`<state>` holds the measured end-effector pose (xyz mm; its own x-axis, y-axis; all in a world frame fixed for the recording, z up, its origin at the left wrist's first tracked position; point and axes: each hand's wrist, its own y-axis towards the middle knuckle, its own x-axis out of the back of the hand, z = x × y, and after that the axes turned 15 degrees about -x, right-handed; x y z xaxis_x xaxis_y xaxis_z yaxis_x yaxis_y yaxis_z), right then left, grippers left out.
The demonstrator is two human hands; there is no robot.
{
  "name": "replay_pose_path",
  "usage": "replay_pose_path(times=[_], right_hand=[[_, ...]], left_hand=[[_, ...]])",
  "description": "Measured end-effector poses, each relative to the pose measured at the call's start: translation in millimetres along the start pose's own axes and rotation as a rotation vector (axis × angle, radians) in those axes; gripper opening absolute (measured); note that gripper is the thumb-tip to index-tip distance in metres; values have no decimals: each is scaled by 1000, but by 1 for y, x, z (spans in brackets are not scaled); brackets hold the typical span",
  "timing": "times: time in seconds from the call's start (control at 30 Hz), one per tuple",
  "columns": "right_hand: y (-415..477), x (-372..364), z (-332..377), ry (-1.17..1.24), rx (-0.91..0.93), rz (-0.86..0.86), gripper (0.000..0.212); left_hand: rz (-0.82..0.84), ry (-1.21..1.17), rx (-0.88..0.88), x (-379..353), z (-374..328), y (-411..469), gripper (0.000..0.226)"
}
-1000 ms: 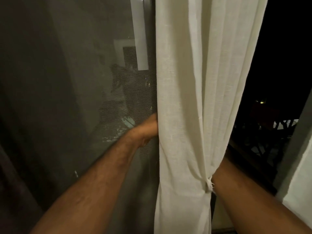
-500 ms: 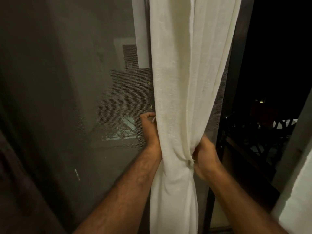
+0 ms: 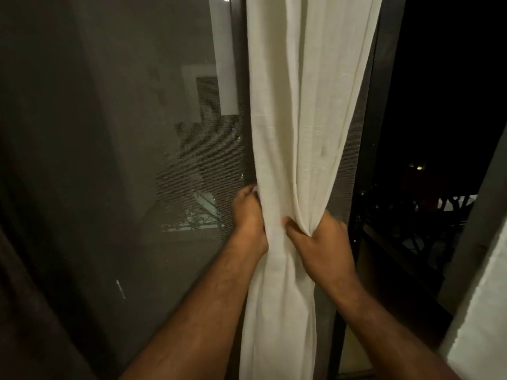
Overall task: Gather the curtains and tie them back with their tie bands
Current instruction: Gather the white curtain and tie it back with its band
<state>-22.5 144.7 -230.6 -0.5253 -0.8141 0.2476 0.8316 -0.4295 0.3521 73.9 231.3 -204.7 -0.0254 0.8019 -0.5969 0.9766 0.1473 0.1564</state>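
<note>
A white curtain hangs down the middle of the view, bunched into a narrow column at waist height. My left hand grips its left edge, with a small white bit of fabric showing at the fingertips; whether that is a tie band I cannot tell. My right hand clasps the bunched folds from the right, thumb pressed into the front of the cloth. Both hands sit at about the same height, pinching the curtain between them. No tie band is clearly visible.
A dark mesh screen fills the left, with a dim reflection in it. A dark door frame runs down just right of the curtain. Beyond lies a night-dark balcony railing. A white wall edge stands at the lower right.
The curtain was wide a second ago and is now squeezed narrow. My right hand came from behind the cloth to its front; my left hand slid down along the left edge.
</note>
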Motion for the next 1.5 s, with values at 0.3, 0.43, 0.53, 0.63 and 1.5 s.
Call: replay_pose_path(times=[0.3,0.43,0.53,0.63,1.5], right_hand=[[5,0,4,-85,-105,-70,44],[4,-14,6,-144,-79,-25,37],[0,-26,11,-93,-48,33,33],[-5,-30,20,-49,-23,79,31],[-25,-39,-25,611,24,412,89]], left_hand=[[76,-382,-9,45,-37,5,35],[42,31,-382,58,-33,-24,26],[74,544,-785,59,-24,-48,31],[123,595,-970,58,-22,-60,27],[724,1302,-1037,68,-37,-105,32]])
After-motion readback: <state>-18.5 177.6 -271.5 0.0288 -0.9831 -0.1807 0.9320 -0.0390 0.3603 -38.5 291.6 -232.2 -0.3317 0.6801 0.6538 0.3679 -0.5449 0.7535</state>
